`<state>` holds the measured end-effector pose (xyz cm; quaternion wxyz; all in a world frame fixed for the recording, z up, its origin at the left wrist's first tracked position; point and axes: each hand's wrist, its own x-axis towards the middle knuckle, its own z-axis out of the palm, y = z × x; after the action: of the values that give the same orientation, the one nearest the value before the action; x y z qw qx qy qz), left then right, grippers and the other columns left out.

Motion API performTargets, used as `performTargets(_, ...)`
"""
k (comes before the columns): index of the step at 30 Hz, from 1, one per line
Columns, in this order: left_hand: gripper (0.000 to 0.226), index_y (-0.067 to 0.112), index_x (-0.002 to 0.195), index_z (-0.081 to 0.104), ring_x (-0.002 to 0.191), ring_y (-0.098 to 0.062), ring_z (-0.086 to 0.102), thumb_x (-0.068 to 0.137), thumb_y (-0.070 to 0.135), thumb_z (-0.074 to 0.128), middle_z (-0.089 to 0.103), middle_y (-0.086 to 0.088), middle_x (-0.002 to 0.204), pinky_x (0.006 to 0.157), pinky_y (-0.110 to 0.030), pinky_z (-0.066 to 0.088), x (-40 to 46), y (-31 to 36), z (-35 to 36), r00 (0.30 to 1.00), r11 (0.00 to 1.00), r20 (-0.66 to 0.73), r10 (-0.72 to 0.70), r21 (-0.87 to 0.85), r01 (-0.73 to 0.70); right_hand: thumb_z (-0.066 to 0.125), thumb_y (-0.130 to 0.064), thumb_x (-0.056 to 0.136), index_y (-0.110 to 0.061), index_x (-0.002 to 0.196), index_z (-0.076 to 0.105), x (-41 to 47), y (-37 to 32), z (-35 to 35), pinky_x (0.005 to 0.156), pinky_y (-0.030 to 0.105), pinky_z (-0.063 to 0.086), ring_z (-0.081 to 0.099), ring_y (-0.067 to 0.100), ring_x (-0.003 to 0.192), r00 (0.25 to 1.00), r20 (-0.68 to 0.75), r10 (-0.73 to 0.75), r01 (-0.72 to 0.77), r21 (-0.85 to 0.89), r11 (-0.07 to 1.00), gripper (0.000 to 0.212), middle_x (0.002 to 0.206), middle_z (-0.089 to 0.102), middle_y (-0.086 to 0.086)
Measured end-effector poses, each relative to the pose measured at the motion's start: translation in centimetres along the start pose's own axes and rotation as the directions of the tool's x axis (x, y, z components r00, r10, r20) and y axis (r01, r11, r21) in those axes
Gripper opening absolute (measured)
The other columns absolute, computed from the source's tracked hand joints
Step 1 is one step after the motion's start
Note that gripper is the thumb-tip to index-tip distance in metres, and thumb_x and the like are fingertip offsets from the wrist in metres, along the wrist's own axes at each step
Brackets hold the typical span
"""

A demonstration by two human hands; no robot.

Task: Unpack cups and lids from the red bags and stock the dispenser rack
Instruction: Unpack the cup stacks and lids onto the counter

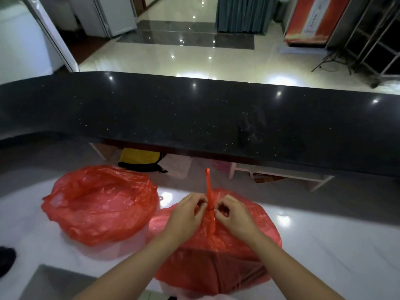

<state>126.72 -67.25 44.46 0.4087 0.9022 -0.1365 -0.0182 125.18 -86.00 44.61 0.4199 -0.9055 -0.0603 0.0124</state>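
- the left hand point(186, 213) and the right hand point(234, 215) meet at the knotted neck of a tied red thin-plastic bag point(216, 263); both have fingers curled in, pinching the twisted plastic at the knot from either side.
- the twisted red plastic tail point(208, 187) above the knot stands nearly upright, its long axis running from the knot up and away from the person, its tip pointing toward the counter.
- the tied bag sits low in the middle of the view, between the two bare forearms, bulging and closed; what is inside cannot be made out.
- just to its left, touching or nearly touching it, sits a second red thin-plastic bag with its mouth open point(99, 204), rim rolled outward, the opening facing up; its contents are not clear.
- both bags rest on a glossy white lower work surface point(324, 245) that reflects ceiling lights.
- beyond the bags a long black speckled stone counter top point(194, 111) runs across the whole view, higher than the white surface.
- under the counter's edge lies a yellow and black bag point(140, 160) beside some pale items on a white shelf point(281, 173).
- past the counter is a shiny cream tiled floor point(173, 59) with a dark stone band, a grey curtain point(242, 14), a red standing sign point(311, 20) and a metal rack point(372, 35) at the far right.
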Motion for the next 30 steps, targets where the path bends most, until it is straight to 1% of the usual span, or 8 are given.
performTargets(4,0.014,0.021,0.1,0.07,0.088,-0.005,0.063,0.092,0.012,0.064,0.071,0.011,0.095,0.083,-0.024,0.049,-0.1,0.1,0.4,0.995,0.995,0.022,-0.098,-0.012,0.099,0.073,-0.015,0.087,-0.023,0.113,0.073,0.4,1.1,0.5,0.073,0.004,0.035,0.049,-0.005,0.078,0.993,0.091,0.072,-0.068,-0.044,0.997,0.027,0.094,0.055,-0.01)
performTargets(10,0.015,0.028,0.092,0.066,0.085,0.0,0.065,0.091,0.013,0.066,0.07,0.017,0.086,0.081,-0.024,0.052,-0.5,0.4,0.6,0.985,0.981,0.056,-0.163,-0.096,0.168,0.072,-0.019,0.088,-0.022,0.095,0.075,0.5,1.7,1.0,0.074,0.019,0.039,0.053,0.008,0.081,0.984,0.168,0.065,-0.048,-0.103,0.994,0.008,0.088,0.052,-0.008)
performTargets(15,0.011,0.028,0.103,0.068,0.088,-0.001,0.057,0.092,0.025,0.068,0.059,0.016,0.099,0.081,-0.017,0.046,-0.8,0.3,0.2,0.989,0.992,0.116,0.087,0.081,-0.097,0.074,-0.016,0.084,-0.029,0.082,0.068,-0.1,1.6,0.8,0.076,0.023,0.046,0.056,0.003,0.08,0.994,0.105,0.039,-0.039,-0.007,0.999,0.015,0.084,0.054,-0.01)
performTargets(17,0.013,0.025,0.104,0.071,0.091,-0.006,0.06,0.092,0.024,0.067,0.063,0.012,0.102,0.083,-0.024,0.049,-0.7,0.3,0.2,0.984,0.988,0.152,0.094,0.107,-0.111,0.073,-0.013,0.085,-0.028,0.085,0.069,-0.4,1.6,0.9,0.077,0.027,0.047,0.056,0.009,0.081,0.992,0.113,0.052,-0.05,-0.017,0.999,0.015,0.086,0.054,-0.009)
performTargets(21,0.017,0.019,0.104,0.076,0.094,-0.007,0.064,0.091,0.014,0.068,0.073,0.007,0.102,0.089,-0.023,0.049,-0.7,0.4,0.3,0.993,0.998,0.114,0.004,0.056,-0.01,0.071,-0.018,0.09,-0.02,0.115,0.074,-0.4,1.7,1.3,0.084,0.027,0.046,0.055,0.011,0.089,0.984,0.156,0.084,-0.073,-0.075,0.995,0.025,0.095,0.054,-0.005)
performTargets(24,0.017,0.02,0.105,0.076,0.093,-0.005,0.063,0.091,0.014,0.069,0.073,0.008,0.1,0.086,-0.016,0.047,-0.7,0.5,0.3,0.993,0.997,0.096,-0.071,0.005,0.071,0.068,-0.024,0.093,-0.021,0.108,0.077,-0.1,1.3,1.1,0.083,0.032,0.046,0.056,0.014,0.089,0.973,0.214,0.088,-0.064,-0.115,0.991,0.018,0.091,0.052,-0.003)
performTargets(26,0.015,0.021,0.104,0.075,0.09,-0.004,0.061,0.091,0.016,0.069,0.071,0.008,0.098,0.081,-0.013,0.044,-0.8,0.6,0.3,0.994,0.999,0.104,-0.042,0.021,0.04,0.069,-0.021,0.091,-0.018,0.1,0.077,-0.3,1.1,1.3,0.078,0.03,0.046,0.055,0.011,0.084,0.985,0.159,0.07,-0.056,-0.092,0.994,0.012,0.086,0.051,-0.006)
performTargets(30,0.014,0.02,0.103,0.074,0.089,-0.002,0.055,0.089,0.021,0.071,0.066,0.008,0.097,0.081,-0.009,0.038,-0.8,0.8,-0.1,0.992,0.995,0.112,0.062,0.074,-0.07,0.074,-0.014,0.087,-0.018,0.091,0.076,-1.5,0.8,1.7,0.068,0.014,0.037,0.05,-0.001,0.072,0.999,-0.037,0.001,-0.003,-0.033,0.999,0.005,0.077,0.047,-0.014)
